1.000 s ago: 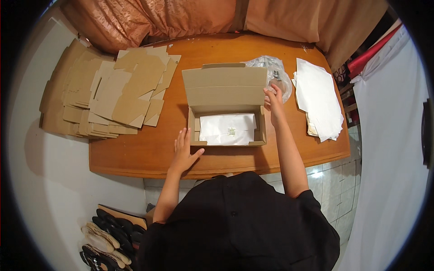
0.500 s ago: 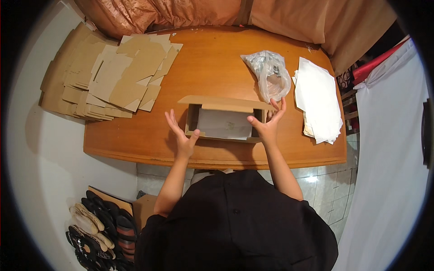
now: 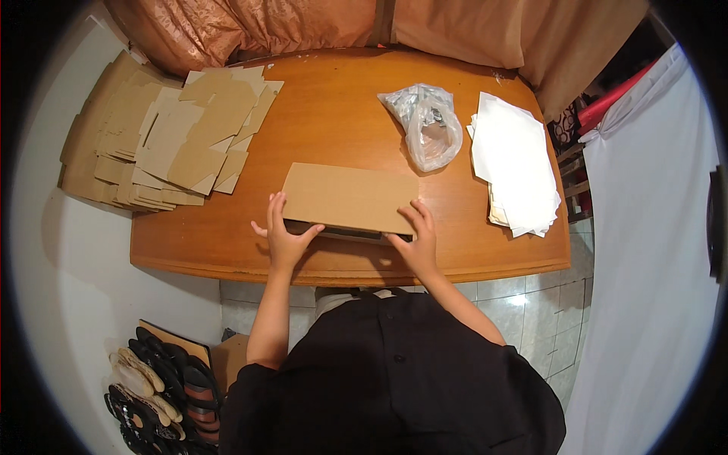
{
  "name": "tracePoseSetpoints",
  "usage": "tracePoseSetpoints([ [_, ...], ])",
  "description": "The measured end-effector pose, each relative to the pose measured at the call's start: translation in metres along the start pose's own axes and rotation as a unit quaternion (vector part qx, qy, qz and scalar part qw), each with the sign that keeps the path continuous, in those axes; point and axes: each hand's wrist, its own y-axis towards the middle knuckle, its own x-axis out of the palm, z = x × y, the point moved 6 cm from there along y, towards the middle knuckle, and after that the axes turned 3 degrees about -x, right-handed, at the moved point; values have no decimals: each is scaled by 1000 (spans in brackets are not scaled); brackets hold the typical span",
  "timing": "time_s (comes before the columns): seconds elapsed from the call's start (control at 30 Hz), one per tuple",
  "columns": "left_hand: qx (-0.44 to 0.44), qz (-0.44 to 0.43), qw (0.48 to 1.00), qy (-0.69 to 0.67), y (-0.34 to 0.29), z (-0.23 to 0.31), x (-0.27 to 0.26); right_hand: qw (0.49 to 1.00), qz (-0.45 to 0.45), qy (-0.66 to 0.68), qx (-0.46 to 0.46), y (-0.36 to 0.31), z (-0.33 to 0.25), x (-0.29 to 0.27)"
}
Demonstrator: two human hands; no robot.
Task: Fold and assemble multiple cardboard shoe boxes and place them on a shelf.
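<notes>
A brown cardboard box (image 3: 349, 196) rests near the front of the wooden table, its lid folded over the top. A narrow dark gap shows under the lid's near edge, and the inside is hidden. My left hand (image 3: 285, 241) grips the box's near left corner, fingers along the side and thumb at the front edge. At the near right corner my right hand (image 3: 417, 241) holds the box too, fingertips on the lid's end and thumb at the front.
Flattened cardboard boxes (image 3: 182, 140) are piled on the table's left. Behind the box, to the right, sits a translucent plastic bag (image 3: 434, 129) with small contents. A stack of white paper (image 3: 516, 163) lies at the right edge. Several sandals (image 3: 163, 387) lie low at the left.
The lid has swung down toward me over the opening, covering the white paper inside. Both hands have closed in on the box's near corners. The view has shifted slightly.
</notes>
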Motion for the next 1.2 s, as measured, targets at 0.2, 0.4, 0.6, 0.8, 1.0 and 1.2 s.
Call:
tracePoseSetpoints([
  [0.2, 14, -42, 998, 48, -15, -8, 12, 999, -41, 6, -18, -18, 11, 6],
  [0.4, 80, -16, 990, 114, -25, -7, 9, 998, -38, 1, -48, -24, 8, 4],
  [0.6, 211, 25, 965, 154, -52, 4, 32, 999, 23, 11, -28, -2, 25, -12],
  [0.8, 105, 96, 990, -2, -79, 48, 33, 995, 53, 83, 34, 58, 63, -7],
  [1.0, -128, -15, 949, -289, -121, 17, 76, 958, -87, 232, 147, 32, 98, 25],
  [1.2, -206, -57, 845, -491, -147, 15, 106, 953, -192, 208, 108, -26, 45, 25],
])
